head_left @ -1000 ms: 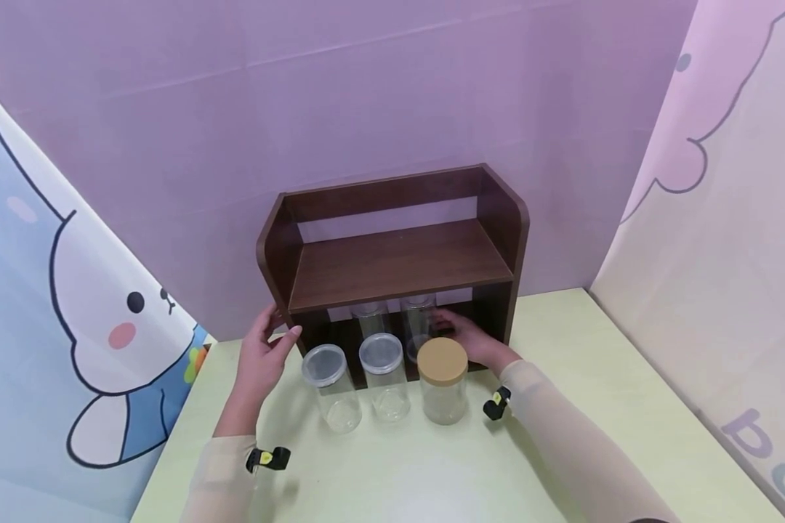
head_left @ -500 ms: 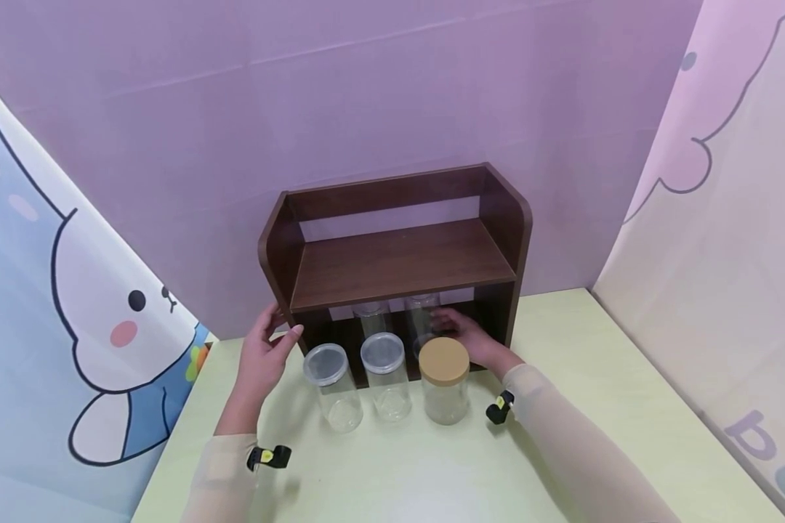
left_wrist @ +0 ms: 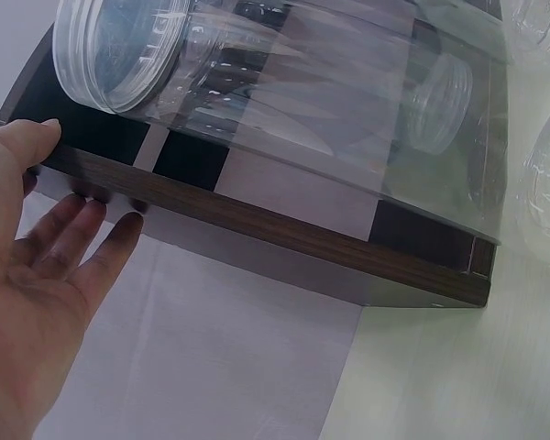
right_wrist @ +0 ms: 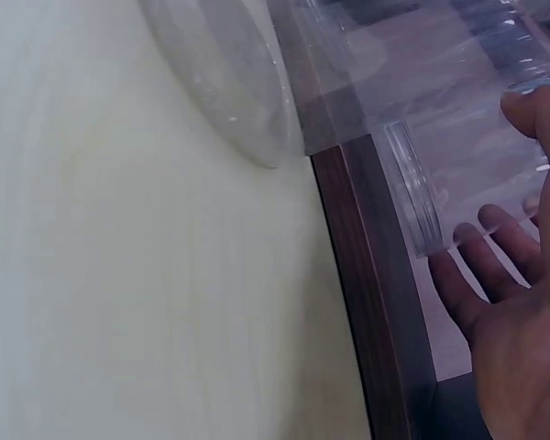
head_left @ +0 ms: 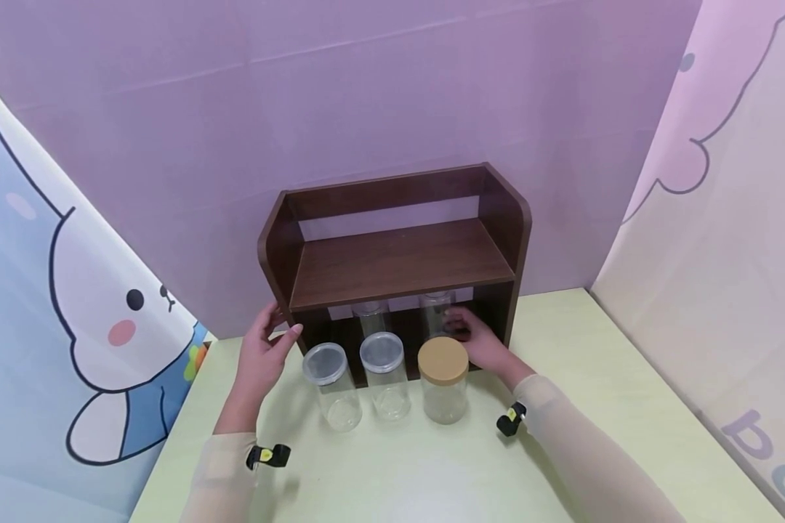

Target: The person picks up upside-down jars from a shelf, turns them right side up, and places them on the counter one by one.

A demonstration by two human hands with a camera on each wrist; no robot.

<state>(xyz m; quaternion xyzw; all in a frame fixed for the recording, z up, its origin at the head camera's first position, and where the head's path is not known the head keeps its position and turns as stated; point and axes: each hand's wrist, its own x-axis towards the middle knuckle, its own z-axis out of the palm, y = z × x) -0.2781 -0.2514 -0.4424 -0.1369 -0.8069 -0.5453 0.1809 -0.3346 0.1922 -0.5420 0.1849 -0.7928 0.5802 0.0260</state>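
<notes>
A dark brown two-tier wooden shelf (head_left: pixel 402 261) stands against the purple backdrop. My left hand (head_left: pixel 264 356) holds its left side panel, thumb at the front edge and fingers along the outer face. Inside the lower compartment, my right hand (head_left: pixel 477 340) grips a clear jar (head_left: pixel 435 312), with the thumb on one side and the fingers on the other in the right wrist view. The upper board partly covers this jar from above. To its left in the same compartment stands another clear jar (head_left: pixel 371 317).
In front of the shelf on the pale green table (head_left: pixel 392 472) are a left clear-lidded jar (head_left: pixel 340 407), a middle clear-lidded jar (head_left: pixel 390 399) and a jar with a tan lid (head_left: pixel 443 363). Printed cartoon panels flank both sides.
My right hand has shifted to the right inside the lower compartment and the gripped jar has moved with it, away from the other jar. The left hand stays on the side panel.
</notes>
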